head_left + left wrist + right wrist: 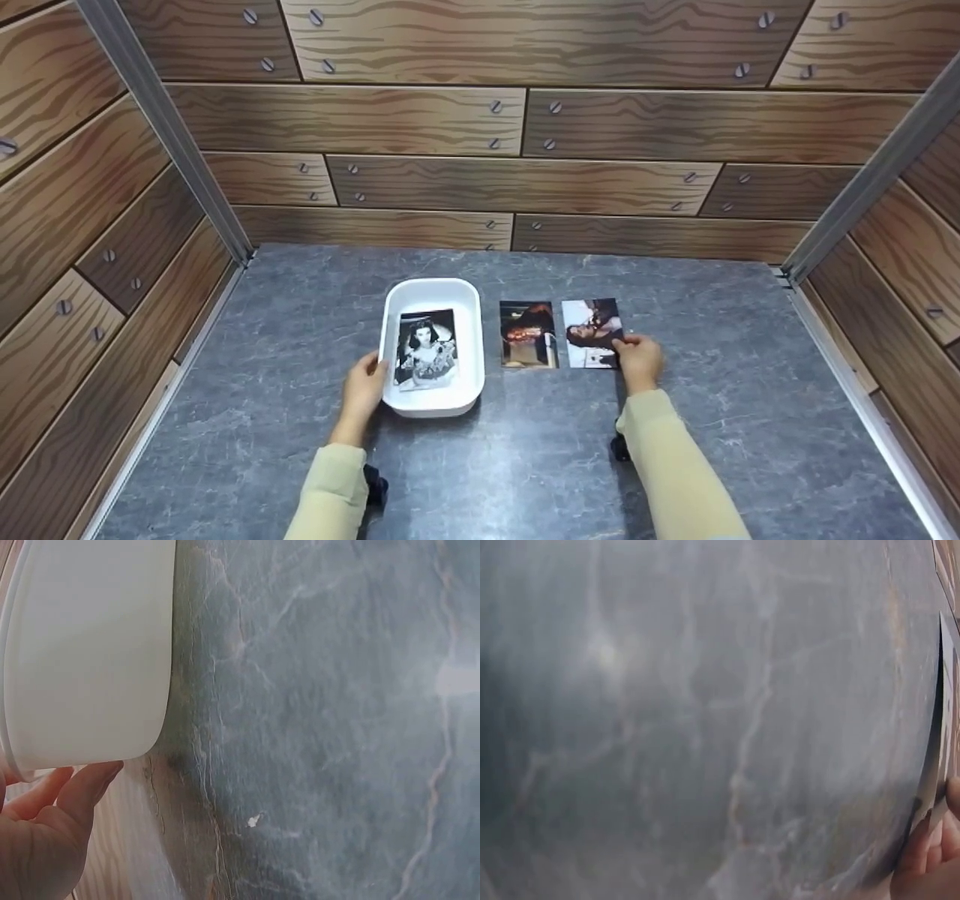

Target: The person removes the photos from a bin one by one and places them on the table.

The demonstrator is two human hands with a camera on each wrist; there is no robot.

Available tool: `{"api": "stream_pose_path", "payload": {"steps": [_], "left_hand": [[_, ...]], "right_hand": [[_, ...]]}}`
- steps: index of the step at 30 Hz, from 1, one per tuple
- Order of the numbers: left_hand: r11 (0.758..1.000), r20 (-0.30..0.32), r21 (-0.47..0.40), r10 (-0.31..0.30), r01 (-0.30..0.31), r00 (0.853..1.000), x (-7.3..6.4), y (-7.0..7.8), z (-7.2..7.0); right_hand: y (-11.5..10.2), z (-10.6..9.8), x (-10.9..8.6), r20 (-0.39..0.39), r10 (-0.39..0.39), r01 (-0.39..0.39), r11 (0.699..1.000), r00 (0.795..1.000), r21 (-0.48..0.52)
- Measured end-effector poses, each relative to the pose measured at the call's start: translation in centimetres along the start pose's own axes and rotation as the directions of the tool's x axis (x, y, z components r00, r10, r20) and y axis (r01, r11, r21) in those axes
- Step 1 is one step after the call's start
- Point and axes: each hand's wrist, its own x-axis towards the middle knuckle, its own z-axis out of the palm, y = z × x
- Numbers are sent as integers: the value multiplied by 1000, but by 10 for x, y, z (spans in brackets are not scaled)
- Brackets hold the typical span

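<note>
A white rectangular plastic tub (431, 405) with rounded corners stands on the grey tabletop. Inside it lies a black-and-white photo (426, 351) of a person in a patterned outfit. My left hand (365, 386) grips the tub's left side, thumb at the rim and fingers against the outer wall. To the tub's right lies a dark photo (529, 334) with a glowing orange part. Beside that is a photo (592, 334) of a long-haired person, turned sideways. My right hand (640, 361) pinches its lower right edge; in the right wrist view this photo (946, 705) tilts up from the table.
The grey marbled tabletop (495, 472) is bounded by wood-plank-patterned walls (517, 180) at the back and both sides. Metal posts (169, 135) run up the corners. Dark wrist devices (376, 487) sit under both sleeves.
</note>
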Motion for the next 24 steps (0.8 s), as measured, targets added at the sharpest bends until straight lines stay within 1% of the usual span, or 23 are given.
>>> {"api": "stream_pose_path", "payload": {"steps": [4, 10, 13, 16, 18, 21, 24], "left_hand": [[1000, -3, 9, 3, -3, 1000, -1, 0, 0], [1000, 3, 14, -14, 14, 1000, 1, 2, 0], [1000, 6, 14, -19, 19, 1000, 1, 2, 0], [1000, 11, 15, -15, 15, 1000, 0, 3, 1], [1000, 15, 14, -13, 12, 1000, 0, 2, 1], [1000, 14, 16, -16, 15, 1000, 0, 1, 1], [1000, 7, 23, -18, 18, 1000, 0, 0, 1]], "right_hand": [[0, 1, -1, 14, -6, 6, 1000, 1000, 1], [-1, 0, -1, 34, -30, 32, 999, 999, -44], [-2, -3, 1, 65, -4, 6, 999, 998, -33], [-6, -9, 5, 111, 52, -53, 999, 992, 7], [-11, -14, 9, 133, 76, -83, 996, 988, 46], [-26, -20, 14, 149, 85, -103, 988, 985, 119], [-48, -18, 15, 155, 60, -94, 971, 986, 222]]}}
